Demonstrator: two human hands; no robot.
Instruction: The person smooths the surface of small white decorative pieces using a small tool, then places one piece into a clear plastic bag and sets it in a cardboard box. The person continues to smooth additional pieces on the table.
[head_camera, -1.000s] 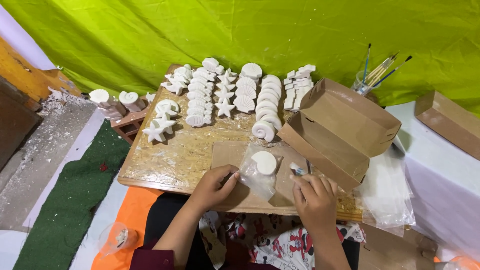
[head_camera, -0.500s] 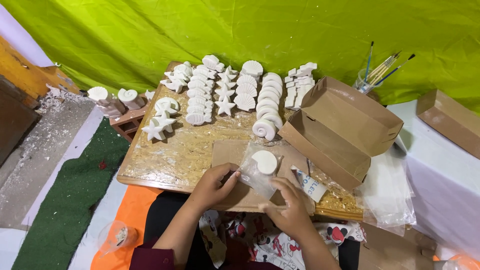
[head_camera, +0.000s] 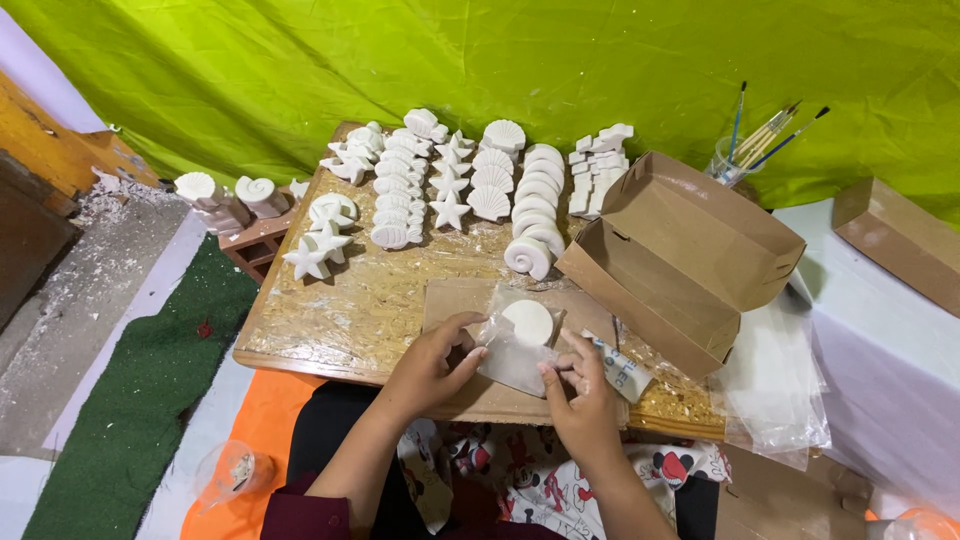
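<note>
A round white plaster disc (head_camera: 528, 322) sits inside a clear plastic bag (head_camera: 512, 345) on a brown card sheet (head_camera: 450, 300) at the near edge of the bench (head_camera: 340, 310). The left hand (head_camera: 432, 362) pinches the bag's left edge in a narrow grip; the right hand (head_camera: 583, 392) pinches its lower right corner. Just right stands an open cardboard box (head_camera: 680, 255); rows of white plaster shells and stars (head_camera: 450, 180) lie beyond.

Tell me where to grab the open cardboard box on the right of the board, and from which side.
Take the open cardboard box by its raised lid flap, coming from the right, probably. That flap stands clear with a free edge to pinch. On the left, plaster castings sit close beside it, and the right hand and left hand are busy with the clear bag in front of it.
</note>
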